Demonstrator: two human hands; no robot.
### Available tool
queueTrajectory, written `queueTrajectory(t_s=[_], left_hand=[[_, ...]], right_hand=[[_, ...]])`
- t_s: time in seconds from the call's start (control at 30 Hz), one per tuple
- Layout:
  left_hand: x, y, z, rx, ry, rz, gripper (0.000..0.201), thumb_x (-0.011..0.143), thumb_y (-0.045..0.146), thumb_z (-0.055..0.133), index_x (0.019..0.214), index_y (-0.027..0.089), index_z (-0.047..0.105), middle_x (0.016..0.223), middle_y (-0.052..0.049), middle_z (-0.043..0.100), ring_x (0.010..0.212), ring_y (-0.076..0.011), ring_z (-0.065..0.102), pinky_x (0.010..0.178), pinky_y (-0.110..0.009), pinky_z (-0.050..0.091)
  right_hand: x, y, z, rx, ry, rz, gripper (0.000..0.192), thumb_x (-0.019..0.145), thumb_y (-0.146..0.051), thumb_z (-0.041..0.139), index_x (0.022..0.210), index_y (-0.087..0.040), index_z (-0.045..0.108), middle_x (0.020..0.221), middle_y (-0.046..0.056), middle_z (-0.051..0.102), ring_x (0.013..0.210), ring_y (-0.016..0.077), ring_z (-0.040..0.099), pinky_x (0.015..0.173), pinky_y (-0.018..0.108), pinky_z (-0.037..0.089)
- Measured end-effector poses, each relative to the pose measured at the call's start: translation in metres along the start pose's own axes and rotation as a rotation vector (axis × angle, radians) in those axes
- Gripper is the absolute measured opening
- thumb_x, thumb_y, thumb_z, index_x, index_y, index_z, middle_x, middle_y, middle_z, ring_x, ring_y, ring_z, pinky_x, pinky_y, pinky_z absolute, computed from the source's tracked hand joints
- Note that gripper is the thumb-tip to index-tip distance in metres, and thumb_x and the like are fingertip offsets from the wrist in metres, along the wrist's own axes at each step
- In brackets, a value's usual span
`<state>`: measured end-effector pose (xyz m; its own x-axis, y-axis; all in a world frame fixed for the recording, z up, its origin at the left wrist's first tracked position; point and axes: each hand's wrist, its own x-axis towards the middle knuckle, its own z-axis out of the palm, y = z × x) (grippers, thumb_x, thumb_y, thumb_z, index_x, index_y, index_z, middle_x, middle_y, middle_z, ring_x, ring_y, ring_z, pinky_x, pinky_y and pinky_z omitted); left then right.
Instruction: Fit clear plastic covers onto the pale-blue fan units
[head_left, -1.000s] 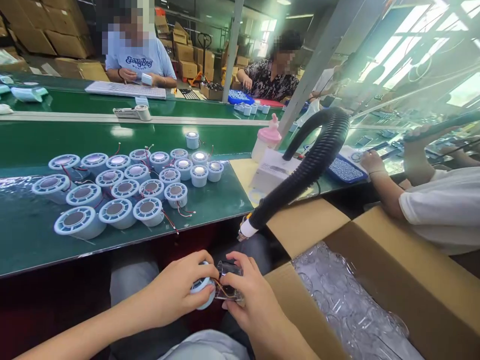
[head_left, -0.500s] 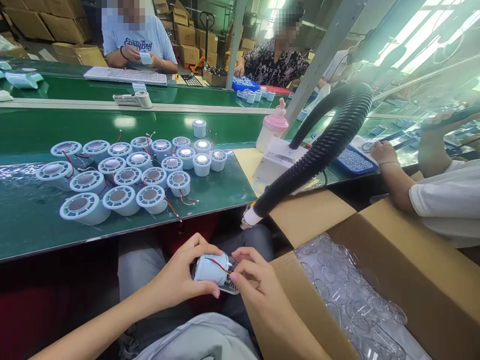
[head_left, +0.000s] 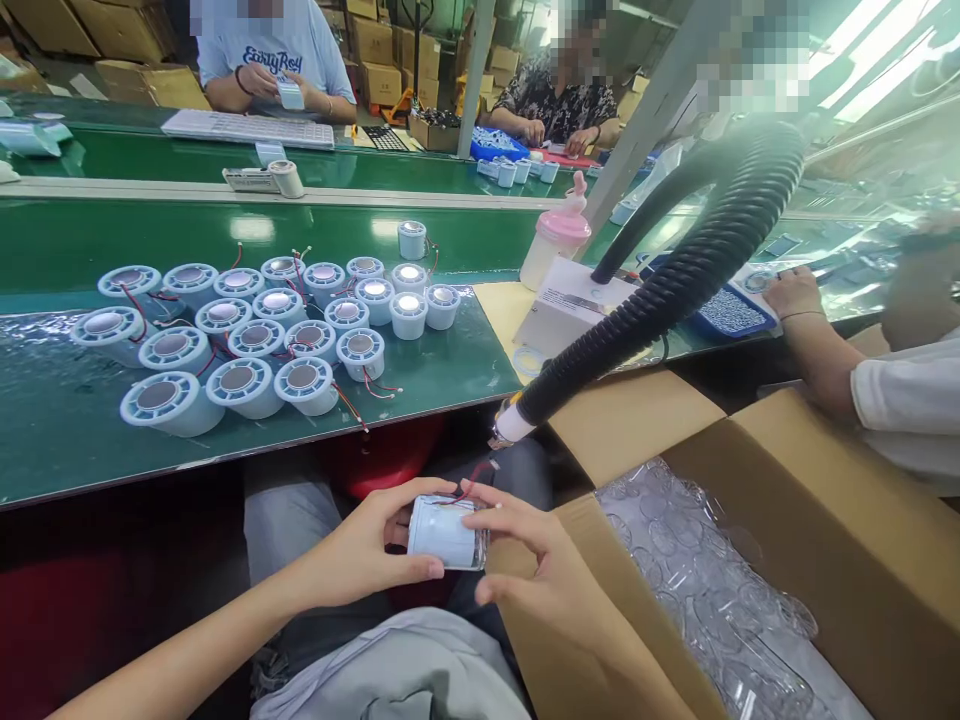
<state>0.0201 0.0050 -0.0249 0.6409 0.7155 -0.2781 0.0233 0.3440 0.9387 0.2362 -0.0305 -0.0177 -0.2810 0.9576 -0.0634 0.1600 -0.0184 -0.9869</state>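
In front of my lap, my left hand [head_left: 375, 545] is closed around a light blue cylindrical housing [head_left: 439, 530], thumb along its near side and fingers on the far side. Clear plastic shows around the housing's right end, like a cup [head_left: 481, 550]. My right hand [head_left: 525, 545] meets that end with its index and middle fingers on the top; its thumb is lower, near the clear rim. A thin red-and-black wire [head_left: 474, 480] with a small pale connector rises above the fingers. The housing lies on its side, and its left end is partly hidden by my left hand.
Several light blue housings [head_left: 240, 385] with wires stand on the green bench [head_left: 420, 385]. A black ribbed hose [head_left: 637, 310] hangs over its edge. At right, a cardboard box [head_left: 847, 520] holds clear plastic cups [head_left: 697, 570]. A pink-lidded bottle [head_left: 559, 235] stands behind. Co-workers sit opposite and right.
The housing has been turned so its wire sits at the top instead of along its side. My right fingers have shifted from the wire and end onto the top, with the thumb lower.
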Motion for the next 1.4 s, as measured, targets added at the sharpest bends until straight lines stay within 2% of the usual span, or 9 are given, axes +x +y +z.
queueTrajectory(t_s=[0.1, 0.2, 0.37, 0.67, 0.83, 0.97, 1.1, 1.23, 1.4], left_hand=[[-0.004, 0.0, 0.001, -0.109, -0.008, -0.032, 0.062, 0.068, 0.033, 0.078, 0.123, 0.022, 0.052, 0.118, -0.009, 0.059, 0.092, -0.021, 0.062, 0.075, -0.032, 0.054], [-0.008, 0.002, 0.001, -0.092, -0.032, -0.074, 0.069, 0.068, 0.037, 0.078, 0.128, 0.025, 0.047, 0.111, -0.008, 0.061, 0.082, -0.0192, 0.063, 0.062, -0.026, 0.053], [-0.013, 0.012, -0.002, 0.139, -0.03, 0.041, 0.067, 0.066, 0.032, 0.08, 0.127, 0.028, 0.053, 0.127, -0.008, 0.056, 0.106, -0.0267, 0.059, 0.085, -0.034, 0.051], [-0.019, 0.016, -0.006, 0.386, -0.033, 0.205, 0.073, 0.065, 0.029, 0.081, 0.131, 0.029, 0.05, 0.132, -0.009, 0.054, 0.12, -0.0285, 0.052, 0.101, -0.04, 0.042], [-0.021, 0.015, -0.007, 0.499, -0.015, 0.219, 0.074, 0.065, 0.033, 0.081, 0.132, 0.027, 0.05, 0.133, -0.01, 0.055, 0.123, -0.0305, 0.05, 0.105, -0.044, 0.038], [-0.021, 0.014, -0.008, 0.521, -0.024, 0.238, 0.074, 0.065, 0.032, 0.081, 0.132, 0.027, 0.049, 0.134, -0.01, 0.054, 0.123, -0.0299, 0.05, 0.106, -0.044, 0.037], [-0.021, 0.014, -0.009, 0.529, -0.028, 0.256, 0.075, 0.066, 0.031, 0.081, 0.133, 0.026, 0.048, 0.134, -0.01, 0.054, 0.123, -0.0297, 0.05, 0.106, -0.043, 0.037], [-0.022, 0.014, -0.01, 0.542, -0.023, 0.26, 0.076, 0.065, 0.032, 0.081, 0.133, 0.027, 0.047, 0.135, -0.009, 0.054, 0.123, -0.0289, 0.05, 0.106, -0.042, 0.038], [-0.021, 0.013, -0.01, 0.563, -0.035, 0.301, 0.075, 0.066, 0.031, 0.081, 0.133, 0.027, 0.047, 0.135, -0.011, 0.053, 0.123, -0.0301, 0.05, 0.106, -0.045, 0.037]], right_hand=[[-0.006, 0.0, -0.001, -0.285, -0.042, -0.155, 0.039, 0.073, -0.028, 0.075, 0.111, -0.025, 0.064, 0.133, 0.011, 0.055, 0.121, 0.0262, 0.053, 0.101, 0.041, 0.044], [-0.009, 0.001, -0.001, -0.326, -0.046, -0.188, 0.036, 0.075, -0.032, 0.073, 0.108, -0.024, 0.062, 0.131, 0.012, 0.057, 0.117, 0.0256, 0.057, 0.098, 0.039, 0.047], [-0.009, 0.0, 0.0, -0.236, -0.053, -0.111, 0.041, 0.073, -0.035, 0.075, 0.109, -0.025, 0.057, 0.126, 0.01, 0.06, 0.116, 0.0257, 0.057, 0.097, 0.037, 0.048], [-0.009, -0.007, 0.003, 0.054, -0.076, -0.001, 0.04, 0.074, -0.026, 0.076, 0.109, -0.029, 0.057, 0.117, 0.002, 0.061, 0.106, 0.018, 0.06, 0.087, 0.027, 0.053], [-0.008, -0.011, 0.003, 0.178, -0.094, 0.105, 0.037, 0.075, -0.033, 0.074, 0.108, -0.027, 0.058, 0.106, 0.001, 0.063, 0.095, 0.0163, 0.061, 0.079, 0.024, 0.052], [-0.005, -0.014, 0.005, 0.302, -0.098, 0.199, 0.039, 0.073, -0.04, 0.075, 0.104, -0.024, 0.058, 0.093, 0.0, 0.064, 0.083, 0.0144, 0.06, 0.068, 0.022, 0.049], [-0.001, -0.017, 0.008, 0.429, -0.092, 0.274, 0.04, 0.071, -0.043, 0.075, 0.098, -0.021, 0.056, 0.087, 0.0, 0.062, 0.078, 0.0126, 0.057, 0.064, 0.021, 0.046], [0.002, -0.019, 0.01, 0.47, -0.076, 0.33, 0.044, 0.07, -0.049, 0.074, 0.096, -0.02, 0.054, 0.085, 0.0, 0.062, 0.071, 0.0102, 0.055, 0.061, 0.02, 0.047], [0.002, -0.017, 0.014, 0.512, -0.066, 0.379, 0.045, 0.071, -0.055, 0.07, 0.091, -0.019, 0.052, 0.071, -0.004, 0.059, 0.059, 0.0071, 0.055, 0.053, 0.017, 0.049]])
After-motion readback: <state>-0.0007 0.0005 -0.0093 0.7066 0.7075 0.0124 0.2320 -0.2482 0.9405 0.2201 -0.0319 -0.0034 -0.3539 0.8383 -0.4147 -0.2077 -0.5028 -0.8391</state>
